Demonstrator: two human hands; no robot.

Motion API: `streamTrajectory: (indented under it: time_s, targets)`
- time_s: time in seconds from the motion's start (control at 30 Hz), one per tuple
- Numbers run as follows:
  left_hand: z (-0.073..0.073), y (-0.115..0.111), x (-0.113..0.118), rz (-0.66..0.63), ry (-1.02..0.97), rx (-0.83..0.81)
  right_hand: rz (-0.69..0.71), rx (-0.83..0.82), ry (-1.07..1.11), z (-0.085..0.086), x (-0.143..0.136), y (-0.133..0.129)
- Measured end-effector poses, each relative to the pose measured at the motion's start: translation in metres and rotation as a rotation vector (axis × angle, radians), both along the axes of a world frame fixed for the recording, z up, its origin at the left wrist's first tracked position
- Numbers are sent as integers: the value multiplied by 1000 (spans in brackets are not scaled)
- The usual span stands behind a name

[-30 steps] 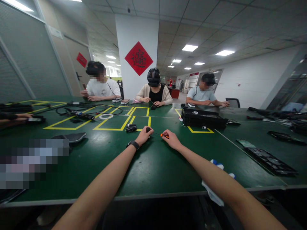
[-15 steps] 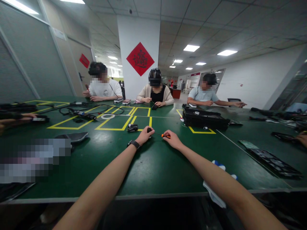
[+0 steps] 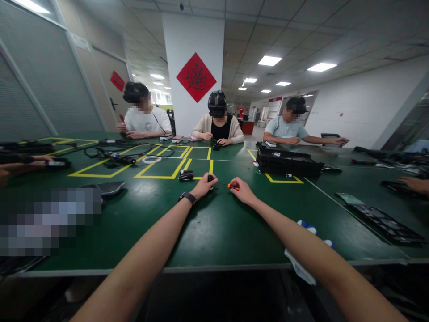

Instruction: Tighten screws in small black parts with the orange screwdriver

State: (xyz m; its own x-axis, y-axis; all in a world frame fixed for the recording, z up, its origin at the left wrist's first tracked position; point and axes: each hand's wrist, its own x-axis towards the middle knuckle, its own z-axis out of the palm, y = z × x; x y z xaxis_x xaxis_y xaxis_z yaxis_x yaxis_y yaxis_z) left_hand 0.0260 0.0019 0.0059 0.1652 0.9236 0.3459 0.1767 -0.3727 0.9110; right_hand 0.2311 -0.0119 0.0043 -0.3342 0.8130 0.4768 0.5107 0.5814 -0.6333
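Observation:
My right hand (image 3: 241, 190) is closed around the orange-and-black handle of a screwdriver (image 3: 233, 187). Its thin shaft points left toward a small black part (image 3: 210, 178), which my left hand (image 3: 203, 186) pinches between thumb and fingers. Whether the screwdriver tip touches that part is too small to tell, and most of the part is hidden by my fingers. Just left of my left hand, small black cylindrical pieces (image 3: 186, 175) lie on the green table (image 3: 214, 237). A dark watch band circles my left wrist.
A long black casing (image 3: 288, 162) stands at the back right, with a flat black panel (image 3: 385, 218) farther right. Blue-and-white gloves (image 3: 299, 264) lie by my right forearm. Cables (image 3: 100, 154) and a white ring (image 3: 151, 159) lie at the left. Several people sit around the table.
The view has tilted slightly, so the table sits a little higher in the picture. Both hands keep their grips and almost the same positions.

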Motion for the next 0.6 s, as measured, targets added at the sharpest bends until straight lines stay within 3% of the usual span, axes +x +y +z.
streamTrajectory:
  time_s: [0.23, 0.47, 0.6]
  targets:
    - [-2, 1, 0, 8, 17, 13, -47, 79, -155, 4, 2, 4]
    - [-2, 0, 0, 29, 14, -13, -1, 13, 5, 0, 2, 1]
    - [-3, 2, -1, 32, 22, 1, -55, 7, -44, 3, 3, 5]
